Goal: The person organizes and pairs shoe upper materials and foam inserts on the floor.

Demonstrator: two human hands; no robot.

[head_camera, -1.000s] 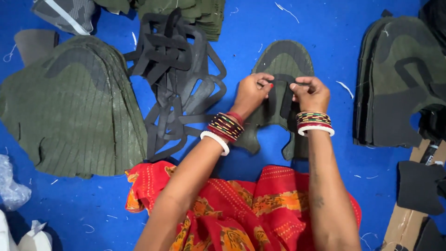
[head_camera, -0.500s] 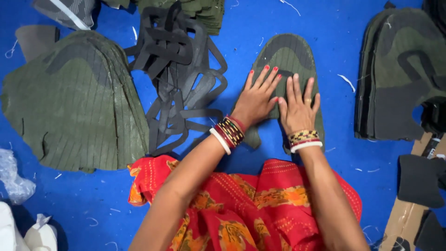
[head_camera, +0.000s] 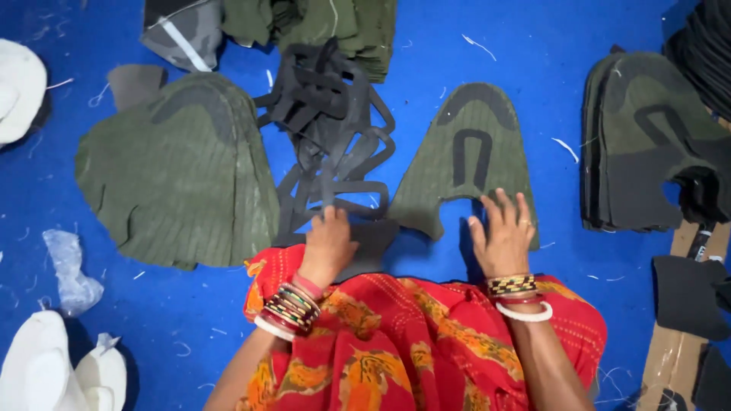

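An olive green shoe-upper piece (head_camera: 426, 179) with dark grey overlays lies flat on the blue sheet (head_camera: 548, 46) in front of me. My right hand (head_camera: 502, 237) rests on its near right edge, fingers spread, holding nothing. My left hand (head_camera: 329, 245) lies at the near end of a tangled pile of dark grey cut-out strips (head_camera: 335, 129). Its fingertips touch a flat dark grey piece (head_camera: 375, 242) by my lap. Both wrists carry bangles. My red and orange patterned garment (head_camera: 411, 342) fills the bottom middle.
A stack of olive ribbed uppers (head_camera: 175, 167) lies at the left and another stack with dark overlays (head_camera: 647, 144) at the right. More olive stacks (head_camera: 320, 23) sit at the top. White pieces (head_camera: 53, 373), a plastic scrap (head_camera: 68, 266) and cardboard (head_camera: 674, 342) lie around.
Both hands have left the middle of the olive piece. My left hand moved left and nearer to the dark strips. My right hand slid back to the piece's near right edge.
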